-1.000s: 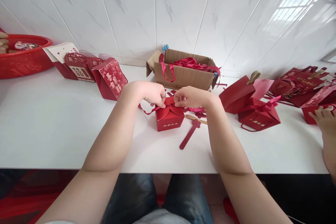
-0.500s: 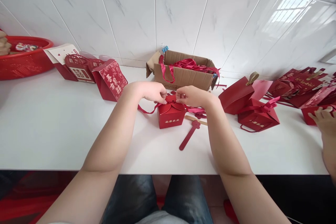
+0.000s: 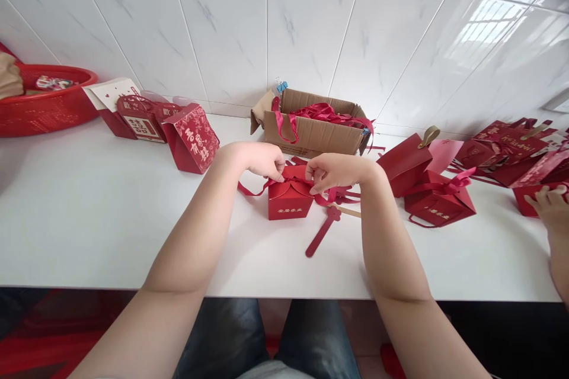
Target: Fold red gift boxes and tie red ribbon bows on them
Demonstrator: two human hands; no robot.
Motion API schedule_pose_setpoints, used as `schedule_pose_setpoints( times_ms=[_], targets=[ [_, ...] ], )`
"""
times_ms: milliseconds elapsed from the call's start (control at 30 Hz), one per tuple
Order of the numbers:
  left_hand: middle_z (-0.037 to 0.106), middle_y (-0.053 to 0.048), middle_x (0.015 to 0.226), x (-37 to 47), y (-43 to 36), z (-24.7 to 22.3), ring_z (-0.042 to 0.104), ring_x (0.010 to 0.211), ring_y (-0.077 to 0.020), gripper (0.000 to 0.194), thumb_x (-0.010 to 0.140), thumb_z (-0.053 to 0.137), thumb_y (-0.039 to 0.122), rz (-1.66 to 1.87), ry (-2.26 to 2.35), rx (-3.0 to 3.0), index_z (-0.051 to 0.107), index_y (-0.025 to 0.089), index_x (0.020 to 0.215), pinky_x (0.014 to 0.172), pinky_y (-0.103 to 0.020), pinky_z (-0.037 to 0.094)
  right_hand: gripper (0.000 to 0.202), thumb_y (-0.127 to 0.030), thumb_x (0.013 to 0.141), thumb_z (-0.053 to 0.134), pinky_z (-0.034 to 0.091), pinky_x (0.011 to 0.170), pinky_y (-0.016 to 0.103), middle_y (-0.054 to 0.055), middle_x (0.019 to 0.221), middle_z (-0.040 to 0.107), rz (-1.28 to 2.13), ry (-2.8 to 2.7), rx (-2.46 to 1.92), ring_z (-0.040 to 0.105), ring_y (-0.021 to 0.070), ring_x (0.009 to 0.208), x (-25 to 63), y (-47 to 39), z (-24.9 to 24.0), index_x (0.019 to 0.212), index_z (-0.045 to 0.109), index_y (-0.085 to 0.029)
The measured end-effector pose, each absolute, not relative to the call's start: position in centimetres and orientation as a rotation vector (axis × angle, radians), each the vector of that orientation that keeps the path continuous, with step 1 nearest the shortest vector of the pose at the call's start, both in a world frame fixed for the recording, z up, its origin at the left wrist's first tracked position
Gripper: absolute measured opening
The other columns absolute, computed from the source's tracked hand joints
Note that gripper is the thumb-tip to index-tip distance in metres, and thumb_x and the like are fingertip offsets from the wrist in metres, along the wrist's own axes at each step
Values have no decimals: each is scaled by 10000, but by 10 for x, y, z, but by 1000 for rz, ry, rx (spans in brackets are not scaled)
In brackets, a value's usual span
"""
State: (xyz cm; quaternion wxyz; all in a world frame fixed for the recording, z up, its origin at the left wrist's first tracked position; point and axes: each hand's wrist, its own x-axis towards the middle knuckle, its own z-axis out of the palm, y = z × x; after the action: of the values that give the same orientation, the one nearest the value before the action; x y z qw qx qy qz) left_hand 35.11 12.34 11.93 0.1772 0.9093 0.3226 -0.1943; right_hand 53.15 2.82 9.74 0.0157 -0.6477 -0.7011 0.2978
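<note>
A small red box (image 3: 290,204) with gold characters stands upright on the white table (image 3: 146,237), its flaps folded over the top. A red ribbon (image 3: 253,190) crosses its top and trails out on both sides. My left hand (image 3: 268,163) pinches the ribbon at the box's upper left corner. At the upper right corner my right hand (image 3: 331,172) has its fingers closed on the ribbon. A dark red strip with a flower-shaped end (image 3: 322,234) lies to the right of the box, beside a tan strip (image 3: 349,212).
Behind the box sits a cardboard carton (image 3: 311,133) of red ribbons. Gift boxes (image 3: 193,139) and a red basket (image 3: 53,108) are at left. More red boxes (image 3: 438,201) stand at right, where another person's hand (image 3: 551,207) touches one.
My right hand has moved slightly right and down, to the box's upper right corner. My left hand stays near the left corner. The whole view has shifted a little.
</note>
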Motion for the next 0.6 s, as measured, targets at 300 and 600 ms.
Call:
schedule_pose_setpoints(
  times_ms=[300, 600],
  targets=[
    [569, -18, 753, 351, 129, 117, 416, 582, -131, 199, 714, 593, 413, -528, 887, 2566, 581, 215, 725, 532, -265, 305, 110, -226, 734, 574, 246, 413, 222, -41, 578, 467, 1079, -2134, -1905, 315, 55, 454, 547, 20, 101, 771, 668, -181],
    [572, -19, 765, 350, 129, 116, 417, 586, -129, 208, 707, 611, 417, -528, 885, 2550, 578, 212, 712, 536, -263, 300, 147, -231, 774, 628, 350, 504, 183, -65, 602, 516, 1346, -2034, -1387, 409, 41, 505, 555, 27, 93, 893, 584, -155]
  ],
)
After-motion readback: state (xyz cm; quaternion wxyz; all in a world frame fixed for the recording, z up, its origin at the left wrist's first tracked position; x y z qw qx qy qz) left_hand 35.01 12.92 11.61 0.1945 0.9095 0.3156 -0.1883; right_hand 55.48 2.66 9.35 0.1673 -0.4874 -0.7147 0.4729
